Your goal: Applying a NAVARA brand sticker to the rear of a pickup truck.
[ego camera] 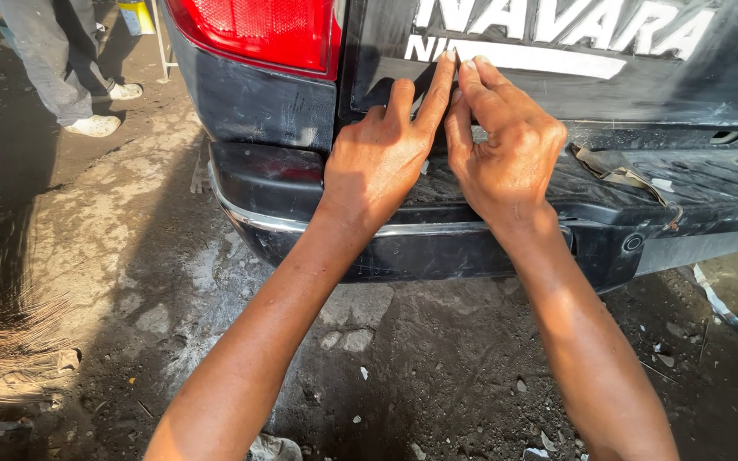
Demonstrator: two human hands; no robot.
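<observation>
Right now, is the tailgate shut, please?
Shut: the tailgate stands upright, flush beside the tail light, above the bumper.

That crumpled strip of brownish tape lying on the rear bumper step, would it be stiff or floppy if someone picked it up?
Probably floppy: the tape strip lies creased and curled on the bumper, following no straight line. It looks thin, so likely very light. It may cling a little if any glue is left, though that cannot be told from here.
</observation>
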